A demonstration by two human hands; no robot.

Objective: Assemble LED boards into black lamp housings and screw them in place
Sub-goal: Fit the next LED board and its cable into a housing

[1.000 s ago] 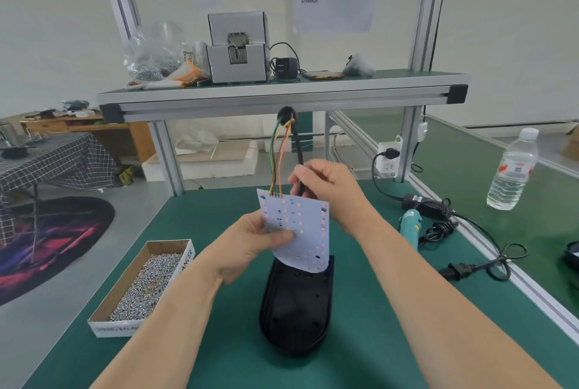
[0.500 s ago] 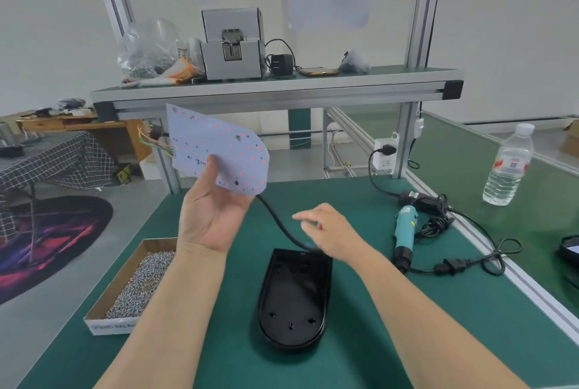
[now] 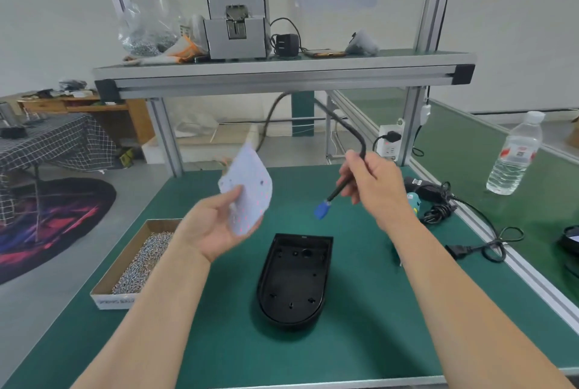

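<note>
LED board (image 3: pixel 250 188) and black cable (image 3: pixel 336 191) held over black lamp housing (image 3: pixel 294 279).
Left hand (image 3: pixel 213 228) pinches the board; right hand (image 3: pixel 372 188) grips the cable; housing lies on tabletop (image 3: pixel 360 341) at 6 o'clock.

screw box (image 3: pixel 138 263) left of housing (image 3: pixel 294 279)

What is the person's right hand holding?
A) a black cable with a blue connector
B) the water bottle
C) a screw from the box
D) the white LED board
A: the right hand grips the black cable just above its blue connector, while the left hand holds the LED board.
</note>
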